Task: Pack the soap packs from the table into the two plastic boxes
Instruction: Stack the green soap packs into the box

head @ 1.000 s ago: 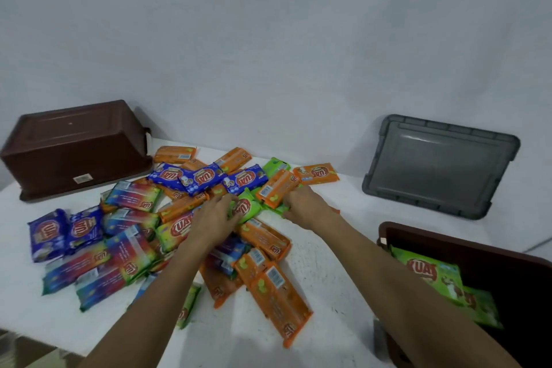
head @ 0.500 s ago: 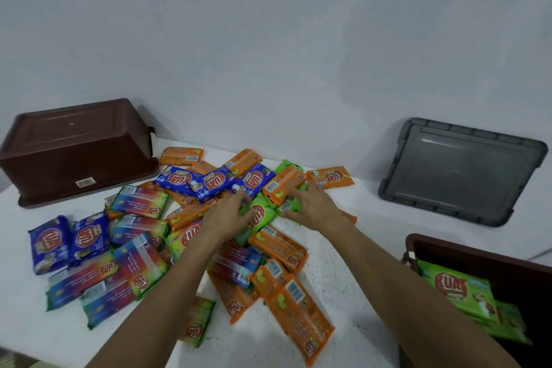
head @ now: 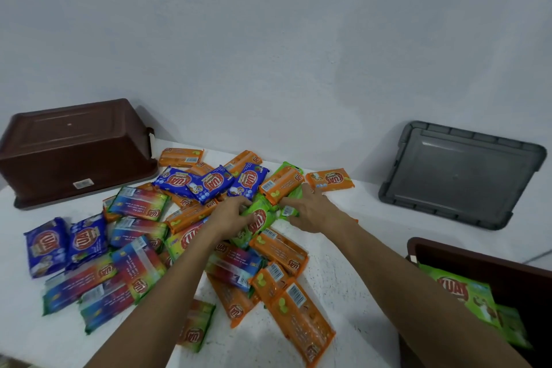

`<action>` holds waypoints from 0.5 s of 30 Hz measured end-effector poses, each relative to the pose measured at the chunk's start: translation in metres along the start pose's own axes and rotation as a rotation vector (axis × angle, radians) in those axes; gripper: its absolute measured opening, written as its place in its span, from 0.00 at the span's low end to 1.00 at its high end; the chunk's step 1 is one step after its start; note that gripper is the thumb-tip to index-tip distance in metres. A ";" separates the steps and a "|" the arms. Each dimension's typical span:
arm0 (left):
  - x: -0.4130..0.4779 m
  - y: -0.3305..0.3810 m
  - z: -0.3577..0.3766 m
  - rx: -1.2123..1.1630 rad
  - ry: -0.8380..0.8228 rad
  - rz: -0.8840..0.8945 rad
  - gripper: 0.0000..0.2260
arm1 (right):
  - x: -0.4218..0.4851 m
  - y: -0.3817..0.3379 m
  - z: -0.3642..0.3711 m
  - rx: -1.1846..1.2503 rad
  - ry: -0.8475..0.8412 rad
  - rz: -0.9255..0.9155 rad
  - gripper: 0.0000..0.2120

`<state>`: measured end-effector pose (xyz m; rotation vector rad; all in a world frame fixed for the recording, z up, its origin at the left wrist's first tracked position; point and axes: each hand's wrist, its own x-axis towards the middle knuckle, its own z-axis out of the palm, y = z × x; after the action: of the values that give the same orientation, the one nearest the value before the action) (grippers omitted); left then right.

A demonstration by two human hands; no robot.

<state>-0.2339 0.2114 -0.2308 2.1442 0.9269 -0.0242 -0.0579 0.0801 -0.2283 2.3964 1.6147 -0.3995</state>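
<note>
Both hands, left hand and right hand, curl loosely around the green soap packs; grip firmly, lift clear of orange packs, transfer to open brown box

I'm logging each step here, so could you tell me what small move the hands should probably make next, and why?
Probably lift the green soap pack clear of the pile: the left hand and right hand are both on it, and the open brown box at right already holds green packs.
</note>
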 end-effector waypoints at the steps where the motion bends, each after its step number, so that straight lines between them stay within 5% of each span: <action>1: 0.000 -0.001 0.000 -0.037 0.004 0.000 0.17 | 0.000 -0.001 0.001 -0.002 -0.015 -0.001 0.21; 9: -0.008 -0.002 0.000 -0.195 0.056 0.010 0.14 | -0.012 0.008 0.006 0.213 0.132 -0.027 0.20; 15: -0.012 -0.004 -0.006 -0.432 0.123 -0.023 0.15 | -0.033 0.024 -0.016 1.012 0.292 0.202 0.15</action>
<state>-0.2468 0.2100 -0.2257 1.7488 0.9302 0.2759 -0.0463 0.0480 -0.2005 3.4426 1.4314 -1.0734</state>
